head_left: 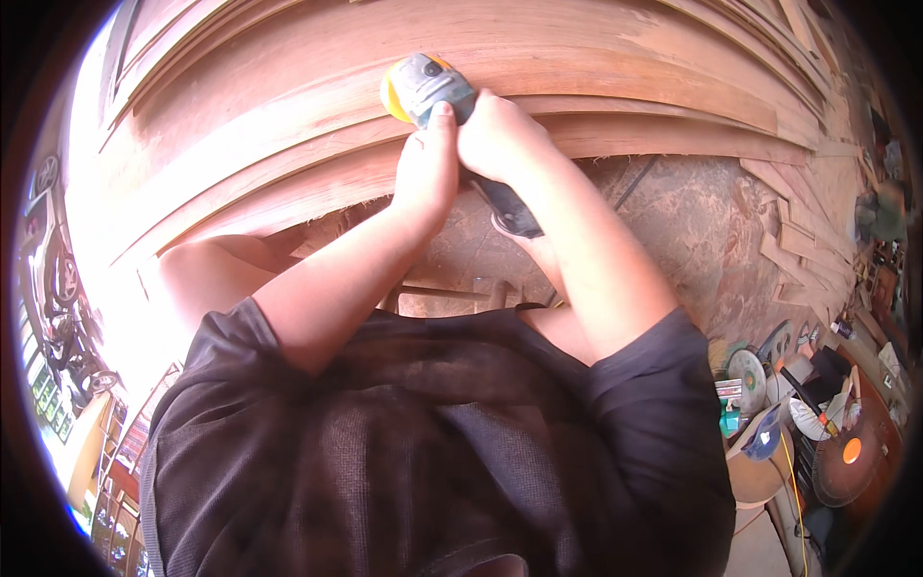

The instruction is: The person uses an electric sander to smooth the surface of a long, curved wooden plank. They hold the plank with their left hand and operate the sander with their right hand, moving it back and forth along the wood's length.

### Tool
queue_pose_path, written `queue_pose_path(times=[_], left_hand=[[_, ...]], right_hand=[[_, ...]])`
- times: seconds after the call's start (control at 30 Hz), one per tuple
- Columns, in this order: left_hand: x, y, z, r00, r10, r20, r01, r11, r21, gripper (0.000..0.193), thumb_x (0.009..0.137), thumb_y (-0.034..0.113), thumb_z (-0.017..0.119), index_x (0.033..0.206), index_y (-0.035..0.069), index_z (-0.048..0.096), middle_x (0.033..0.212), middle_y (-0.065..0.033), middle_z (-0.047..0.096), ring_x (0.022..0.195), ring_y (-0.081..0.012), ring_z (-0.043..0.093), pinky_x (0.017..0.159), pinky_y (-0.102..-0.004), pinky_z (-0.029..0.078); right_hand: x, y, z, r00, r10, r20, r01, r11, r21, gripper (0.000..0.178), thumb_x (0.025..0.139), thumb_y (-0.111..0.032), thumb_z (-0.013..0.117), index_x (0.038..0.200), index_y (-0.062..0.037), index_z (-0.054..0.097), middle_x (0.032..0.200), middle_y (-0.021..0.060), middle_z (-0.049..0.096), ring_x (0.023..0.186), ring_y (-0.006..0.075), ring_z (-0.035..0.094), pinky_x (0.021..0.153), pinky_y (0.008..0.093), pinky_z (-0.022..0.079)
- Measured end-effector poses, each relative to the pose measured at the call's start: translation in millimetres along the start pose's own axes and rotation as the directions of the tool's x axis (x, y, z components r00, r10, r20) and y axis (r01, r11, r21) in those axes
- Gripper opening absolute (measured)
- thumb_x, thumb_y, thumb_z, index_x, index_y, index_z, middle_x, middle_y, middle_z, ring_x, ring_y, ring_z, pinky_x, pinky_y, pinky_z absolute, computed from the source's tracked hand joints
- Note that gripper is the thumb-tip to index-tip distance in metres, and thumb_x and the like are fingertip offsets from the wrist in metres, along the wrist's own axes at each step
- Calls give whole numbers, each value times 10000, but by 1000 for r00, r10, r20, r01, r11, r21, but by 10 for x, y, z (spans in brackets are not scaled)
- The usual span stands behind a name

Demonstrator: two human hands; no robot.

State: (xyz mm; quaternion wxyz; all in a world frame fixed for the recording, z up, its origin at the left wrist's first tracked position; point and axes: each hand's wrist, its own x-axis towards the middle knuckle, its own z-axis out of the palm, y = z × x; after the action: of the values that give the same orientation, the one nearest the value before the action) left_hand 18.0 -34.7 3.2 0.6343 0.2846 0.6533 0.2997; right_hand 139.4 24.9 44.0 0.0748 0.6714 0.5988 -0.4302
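An angle grinder (433,85) with a grey head and a yellow edge on its left side is over the stacked wooden boards (615,72) in front of me. My left hand (429,159) is closed on the near side of it, the thumb lying along the grey head. From the right, my right hand (500,137) wraps round the grinder just behind the head, its fingertips mostly hidden. Below the right wrist a long dark shape (510,207) shows; whether it is the tool's body or footwear I cannot tell. The grinder's underside is hidden, so contact with the wood is unclear.
My bare knee (216,269) is bent at the left, beside the boards' near edge. Wood offcuts (803,236) lie on the dusty floor (663,216) at right. Discs (746,375), a round brown blade (846,466) and a yellow cord (794,490) clutter the lower right.
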Motion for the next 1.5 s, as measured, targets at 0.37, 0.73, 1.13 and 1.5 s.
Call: queue_pose_path(times=[0.37,0.73,1.13,1.5], left_hand=[[487,354,1606,932,-2,362,-119,943,310,776,1017,698,505,1170,-11,781,1053,-225,793,928,-319,795,853,-410,636],[231,109,527,977,56,205,-117,947,299,805,1047,712,454,1237,-8,761,1155,-236,781,1117,-273,768,990,-408,577],[136,-149,968,990,36,136,-60,983,173,804,1029,729,507,1072,-24,785,919,-198,789,958,-316,789,931,-432,584],[494,273,1200,890,-42,454,-113,944,310,828,1003,735,540,1299,-14,732,1253,-233,748,1039,-293,771,850,-409,655]], right_hand=[[126,1802,-586,944,267,-194,-106,802,589,540,972,-388,764,1203,99,752,1088,232,790,1031,285,763,863,419,575],[38,809,-1,981,100,-164,-30,922,386,515,1036,-354,661,1269,103,708,1204,262,782,1105,347,780,939,448,619],[9,1230,-77,964,140,-228,-92,974,209,582,938,-475,796,1219,33,753,1116,252,799,1090,345,779,962,449,587],[48,1481,-287,929,273,-252,-98,834,543,620,956,-437,796,1251,105,738,1176,297,775,1136,318,764,939,430,577]])
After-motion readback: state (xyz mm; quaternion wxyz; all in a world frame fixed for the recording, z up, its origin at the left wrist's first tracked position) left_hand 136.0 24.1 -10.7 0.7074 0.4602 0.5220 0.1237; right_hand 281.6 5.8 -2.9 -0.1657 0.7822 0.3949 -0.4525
